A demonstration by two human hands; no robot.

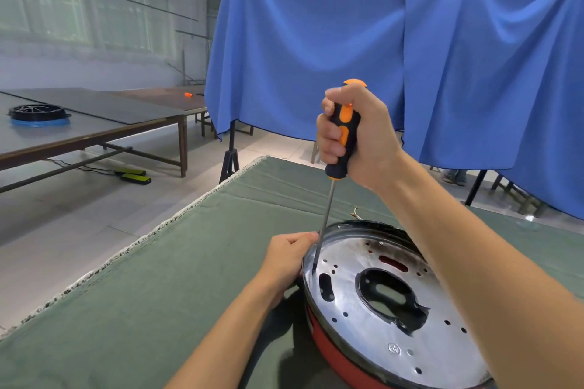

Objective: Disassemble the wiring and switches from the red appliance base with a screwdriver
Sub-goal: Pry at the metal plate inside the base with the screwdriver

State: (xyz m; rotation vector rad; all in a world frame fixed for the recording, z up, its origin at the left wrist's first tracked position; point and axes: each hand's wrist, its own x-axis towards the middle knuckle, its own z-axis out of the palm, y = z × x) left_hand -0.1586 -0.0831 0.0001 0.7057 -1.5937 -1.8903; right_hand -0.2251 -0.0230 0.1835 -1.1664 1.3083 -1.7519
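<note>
The red appliance base (335, 357) lies on the green table cloth (158, 294), its shiny metal plate (357, 313) with several holes facing up. My right hand (360, 136) grips the black and orange handle of a screwdriver (343, 133), held upright. The thin shaft runs down and its tip touches the plate near the left rim. My left hand (289, 254) grips the base's left rim, with fingertips beside the shaft. A few wire ends (357, 213) stick out behind the base.
Blue cloth (347, 41) hangs on stands behind the table. A long grey table (79, 123) at the left carries a black round part on a blue ring (39, 114). Two yellow-black boxes (134, 175) lie on the floor. The green table's left edge runs diagonally.
</note>
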